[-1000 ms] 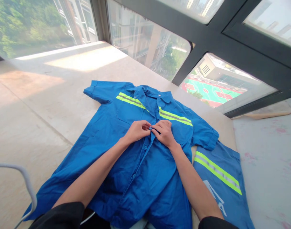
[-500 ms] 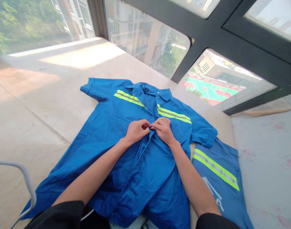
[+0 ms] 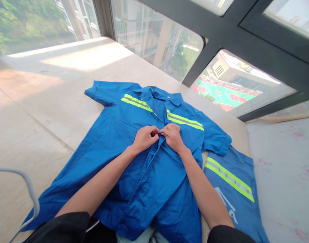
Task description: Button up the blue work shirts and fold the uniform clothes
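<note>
A blue short-sleeved work shirt (image 3: 113,145) lies spread on the pale surface, collar away from me, with yellow-green and grey reflective strips across the chest. My left hand (image 3: 145,137) pinches the front placket just below the chest strips. Close beside it, fingertips almost meeting, my right hand (image 3: 172,135) pinches the other side of the same placket. Whatever small part sits between the fingertips is hidden. One button (image 3: 152,153) shows lower on the placket, beneath my hands. Above them the collar (image 3: 176,99) falls open.
A second blue garment (image 3: 230,182) with a reflective strip and white lettering lies at the right, partly under the shirt's sleeve. A white tube or cable (image 3: 30,189) curves at the lower left. Windows with a dark frame (image 3: 220,33) border the pale stone surface (image 3: 43,118).
Both hands stay at the same spot on the placket. The right fingers have curled slightly more. The view has shifted very little.
</note>
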A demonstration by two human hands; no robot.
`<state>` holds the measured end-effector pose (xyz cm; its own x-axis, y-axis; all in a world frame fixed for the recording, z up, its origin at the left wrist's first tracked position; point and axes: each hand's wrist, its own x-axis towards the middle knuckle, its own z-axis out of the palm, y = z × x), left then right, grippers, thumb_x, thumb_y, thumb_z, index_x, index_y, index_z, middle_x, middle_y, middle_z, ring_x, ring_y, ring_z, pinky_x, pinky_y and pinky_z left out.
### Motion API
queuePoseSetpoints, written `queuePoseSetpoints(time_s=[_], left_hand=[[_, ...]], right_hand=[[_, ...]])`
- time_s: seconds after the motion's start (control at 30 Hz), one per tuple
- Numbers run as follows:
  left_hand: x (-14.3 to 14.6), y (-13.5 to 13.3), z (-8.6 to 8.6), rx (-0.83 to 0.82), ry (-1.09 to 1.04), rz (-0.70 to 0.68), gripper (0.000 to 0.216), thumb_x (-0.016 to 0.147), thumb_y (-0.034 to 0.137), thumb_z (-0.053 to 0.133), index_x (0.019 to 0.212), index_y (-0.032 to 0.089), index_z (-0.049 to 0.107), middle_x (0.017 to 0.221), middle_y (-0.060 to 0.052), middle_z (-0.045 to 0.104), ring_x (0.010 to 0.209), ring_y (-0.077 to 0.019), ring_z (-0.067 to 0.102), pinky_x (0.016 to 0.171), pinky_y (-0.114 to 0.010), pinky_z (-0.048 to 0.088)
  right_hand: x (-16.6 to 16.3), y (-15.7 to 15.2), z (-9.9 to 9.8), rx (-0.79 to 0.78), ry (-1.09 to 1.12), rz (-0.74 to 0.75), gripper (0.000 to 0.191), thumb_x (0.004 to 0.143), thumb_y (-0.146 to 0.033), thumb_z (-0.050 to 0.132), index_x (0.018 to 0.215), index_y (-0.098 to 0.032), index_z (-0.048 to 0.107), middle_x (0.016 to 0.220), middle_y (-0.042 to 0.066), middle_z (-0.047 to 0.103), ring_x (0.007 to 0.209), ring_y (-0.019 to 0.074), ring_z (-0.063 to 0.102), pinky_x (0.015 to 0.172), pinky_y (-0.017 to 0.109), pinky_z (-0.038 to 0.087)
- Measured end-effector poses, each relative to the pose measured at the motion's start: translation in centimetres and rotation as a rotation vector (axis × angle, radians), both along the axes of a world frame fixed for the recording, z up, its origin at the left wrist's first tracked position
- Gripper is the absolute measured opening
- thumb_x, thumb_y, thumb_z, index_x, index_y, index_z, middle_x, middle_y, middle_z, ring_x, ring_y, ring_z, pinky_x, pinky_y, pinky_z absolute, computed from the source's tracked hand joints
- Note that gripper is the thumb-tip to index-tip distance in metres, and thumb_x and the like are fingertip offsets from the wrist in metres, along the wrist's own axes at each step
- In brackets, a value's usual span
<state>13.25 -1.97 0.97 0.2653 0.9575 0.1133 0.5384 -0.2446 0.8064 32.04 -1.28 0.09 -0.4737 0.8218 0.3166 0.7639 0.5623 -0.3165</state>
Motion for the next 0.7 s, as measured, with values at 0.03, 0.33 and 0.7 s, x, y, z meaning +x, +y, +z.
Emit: queuePoseSetpoints(time_s=[0.03, 0.33, 0.7], left_hand=[[0.01, -0.01, 0.01, 0.002, 0.001, 0.001, 0.019, 0.075, 0.015, 0.059, 0.088, 0.021, 0.071, 0.079, 0.000, 0.072, 0.076, -0.0152, 0.063, 0.067, -0.023, 0.045], [0.11, 0.04, -0.34, 0.012, -0.065, -0.016, 0.017, 0.077, 0.023, 0.065, 0.093, 0.020, 0.070, 0.083, -0.001, 0.074, 0.079, -0.0162, 0.066, 0.070, -0.023, 0.048], [-0.11, 0.45, -0.52, -0.093, -0.180, 0.004, 0.017, 0.084, 0.025, 0.058, 0.095, 0.019, 0.071, 0.088, -0.001, 0.076, 0.079, -0.0148, 0.070, 0.073, -0.022, 0.051]], right_hand=[[-0.04, -0.02, 0.01, 0.000, 0.006, -0.001, 0.022, 0.097, -0.020, 0.051, 0.096, -0.026, 0.072, 0.089, 0.005, 0.065, 0.099, 0.0232, 0.053, 0.090, 0.041, 0.033], [-0.05, 0.02, 0.37, -0.013, 0.067, 0.017, 0.022, 0.098, -0.026, 0.050, 0.094, -0.024, 0.072, 0.089, 0.006, 0.066, 0.098, 0.0233, 0.054, 0.089, 0.041, 0.035], [0.83, 0.03, 0.41, -0.022, 0.188, 0.096, 0.019, 0.096, -0.026, 0.056, 0.098, -0.027, 0.075, 0.096, 0.005, 0.072, 0.101, 0.0226, 0.060, 0.094, 0.042, 0.040]])
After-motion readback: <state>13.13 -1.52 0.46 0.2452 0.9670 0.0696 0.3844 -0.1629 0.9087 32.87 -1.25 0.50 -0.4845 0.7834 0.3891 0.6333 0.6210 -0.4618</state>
